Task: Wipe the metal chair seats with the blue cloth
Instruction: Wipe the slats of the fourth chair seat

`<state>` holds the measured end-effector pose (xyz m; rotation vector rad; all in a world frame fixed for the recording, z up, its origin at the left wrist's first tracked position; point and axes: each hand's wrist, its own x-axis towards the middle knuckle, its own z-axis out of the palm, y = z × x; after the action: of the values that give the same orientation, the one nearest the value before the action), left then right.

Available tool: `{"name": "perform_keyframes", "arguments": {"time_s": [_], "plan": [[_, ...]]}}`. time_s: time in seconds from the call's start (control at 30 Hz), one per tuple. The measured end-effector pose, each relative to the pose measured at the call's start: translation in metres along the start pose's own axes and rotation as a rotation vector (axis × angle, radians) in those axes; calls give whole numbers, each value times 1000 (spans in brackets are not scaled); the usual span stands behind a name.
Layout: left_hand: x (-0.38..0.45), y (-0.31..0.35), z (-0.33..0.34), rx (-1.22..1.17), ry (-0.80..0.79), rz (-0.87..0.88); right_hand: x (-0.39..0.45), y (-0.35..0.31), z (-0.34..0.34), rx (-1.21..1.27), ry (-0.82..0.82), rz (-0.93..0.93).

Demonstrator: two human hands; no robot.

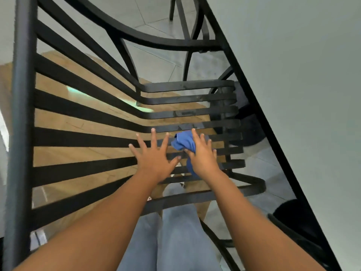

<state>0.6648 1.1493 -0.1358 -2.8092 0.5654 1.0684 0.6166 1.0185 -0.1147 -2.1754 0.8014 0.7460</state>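
Observation:
A black metal chair with a slatted seat [195, 98] and slatted back fills the view below me. The crumpled blue cloth [184, 142] lies on the seat slats under my right hand [203, 155], whose straight fingers press it down onto the slats. My left hand [154, 155] lies flat beside it on the seat, fingers spread wide and holding nothing. Part of the cloth is hidden beneath my right palm.
A glass-topped table with a black edge [252, 90] runs along the right of the chair. A second black chair [185, 12] stands at the top. Grey floor tiles and a tan wooden surface [58, 118] show through the slats. My legs in grey trousers [175, 231] are below.

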Motion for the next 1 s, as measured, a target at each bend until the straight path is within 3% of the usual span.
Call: {"name": "perform_keyframes", "arguments": {"time_s": [0.4,0.6,0.73,0.8,0.87,0.93,1.0], "plan": [[97,-1,-7,-54,-21,-52,119,-17,-5,100,-93,-5],[140,-6,-9,-124,-2,-46,176,-30,-3,323,56,-31],[169,-18,-4,-244,76,-63,203,-35,-2,479,221,-207],[182,-23,-1,-284,109,-70,214,-34,3,356,299,-309],[196,-26,6,-273,149,-65,227,-27,14,3,310,-356],[208,-26,14,-258,179,-54,241,-14,32,-324,137,-315],[220,-27,22,-262,206,-33,252,-1,51,-409,-14,-278]]}}
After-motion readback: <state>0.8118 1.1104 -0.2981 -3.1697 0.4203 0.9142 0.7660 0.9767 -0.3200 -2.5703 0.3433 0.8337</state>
